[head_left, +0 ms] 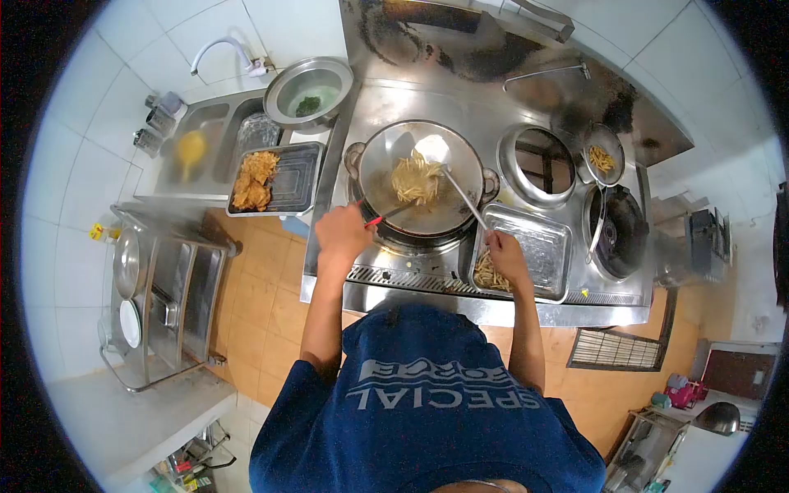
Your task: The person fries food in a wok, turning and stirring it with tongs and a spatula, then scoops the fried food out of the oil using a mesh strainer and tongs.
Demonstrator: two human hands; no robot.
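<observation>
At a stainless-steel cooking range (396, 100), a dark blue T-shirt with pale lettering (436, 386) is worn by the person in the foreground. A red-handled utensil with a dark shaft (388, 215) is gripped in the closed left hand (343, 236); a long, slender metal utensil (465, 195) is clasped in the right hand (508, 256). Beneath the right hand, pale strips of food (491, 273) are gathered at one end of a rectangular metal tray (538, 246). Ahead, a batch of yellowish strips (417, 178) is held in a wide, two-handled metal wok (376, 167), reached by both utensils; cooking appears to be under way, though doneness cannot be told. To the left, golden-brown pieces (255, 175), apparently already fried, are set out on a dark-based metal tray (296, 174). To the right, more golden strips (602, 158) are contained in a long-handled round metal scoop (602, 215), seemingly lifted out of the cooking. Farther back, chopped greens (308, 105) are kept in a broad metal bowl (283, 80), apparently unused so far.
</observation>
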